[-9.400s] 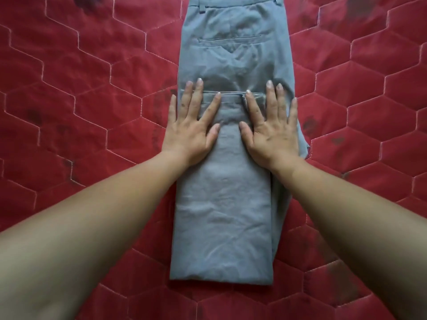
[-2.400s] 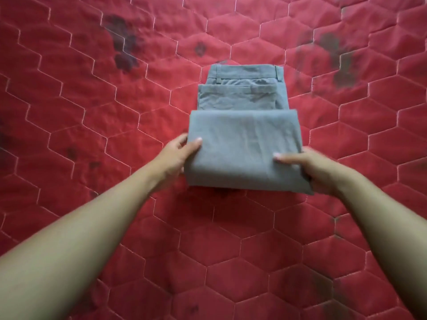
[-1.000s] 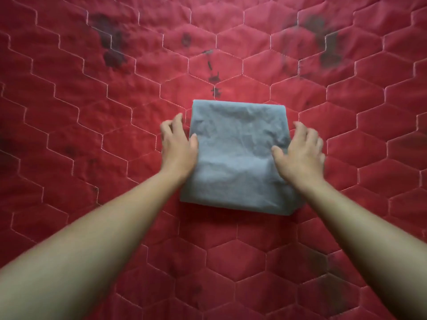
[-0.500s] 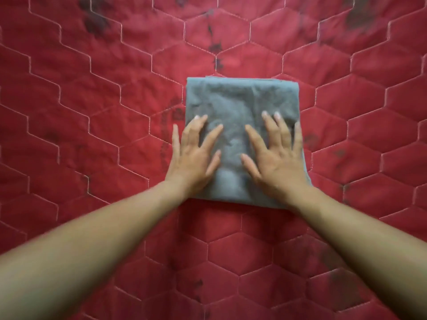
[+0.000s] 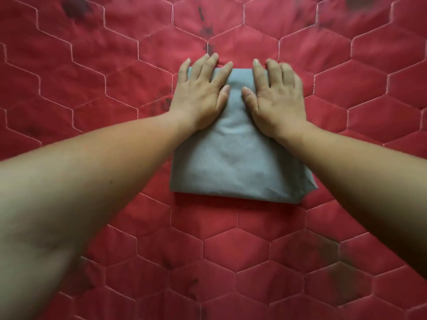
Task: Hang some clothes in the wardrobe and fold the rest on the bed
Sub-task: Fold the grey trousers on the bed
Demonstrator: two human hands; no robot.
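- On the red quilted bed (image 5: 80, 84), centre: grey trousers (image 5: 233, 162), folded into a compact square.
- Left hand (image 5: 201, 93) and right hand (image 5: 277, 100): flat, fingers straight, gripping nothing, slid from mid-panel to far edge.
- Fold judged complete.

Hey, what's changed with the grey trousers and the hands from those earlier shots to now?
The grey trousers, long and folded once at first, were folded up into a compact square. The left hand and right hand held its sides, released that grip, and now press flat near its far edge. Unchanged: it lies on the red quilted bedcover.
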